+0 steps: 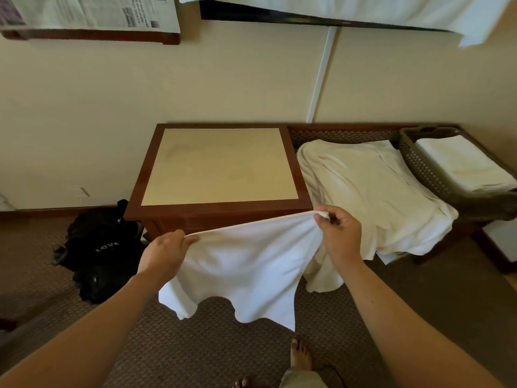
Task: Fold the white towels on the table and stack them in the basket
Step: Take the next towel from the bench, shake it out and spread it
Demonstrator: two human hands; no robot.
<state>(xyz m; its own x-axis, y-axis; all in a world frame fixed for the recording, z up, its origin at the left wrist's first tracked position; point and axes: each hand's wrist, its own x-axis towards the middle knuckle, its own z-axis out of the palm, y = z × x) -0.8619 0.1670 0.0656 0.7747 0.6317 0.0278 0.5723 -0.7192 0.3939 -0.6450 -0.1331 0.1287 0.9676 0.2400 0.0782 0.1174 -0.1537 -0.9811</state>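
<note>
A white towel (pixel 246 273) hangs in the air in front of the wooden table (pixel 221 166), stretched by its top hem. My left hand (pixel 167 250) pinches the left corner and my right hand (pixel 338 233) pinches the right corner. The towel's lower edge dangles loose above the carpet. To the right, a pile of unfolded white towels (pixel 372 191) lies on a low bench. At the far right stands a brown perforated basket (pixel 425 166) with folded white towels (pixel 461 163) inside.
The table's beige top is bare. A black bag (pixel 100 256) lies on the carpet left of the table. My bare foot (pixel 300 357) shows below the towel. A wall runs behind the table and bench.
</note>
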